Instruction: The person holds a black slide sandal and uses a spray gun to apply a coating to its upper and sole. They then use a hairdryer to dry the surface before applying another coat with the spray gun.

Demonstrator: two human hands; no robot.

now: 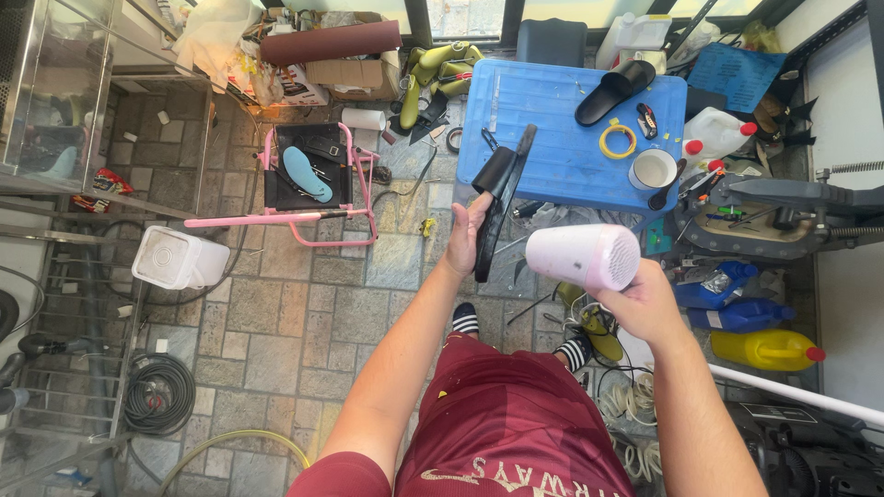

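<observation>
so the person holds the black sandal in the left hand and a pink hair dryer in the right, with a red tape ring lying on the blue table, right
Nearly. The head view shows the tape ring on the blue table is yellow, not red. The rest stands: the left hand holds the black sandal and the right hand a pink hair dryer.

A single view comes from a camera worn on the person's head, facing almost straight down past the red shorts (516, 414) to the paved floor (276, 322). The hands sit near, mid-frame; the blue table (552, 156) lies just ahead, toward the top edge. The wide field reaches shelving (55, 92) at left and bottles (764, 348) at right.
</observation>
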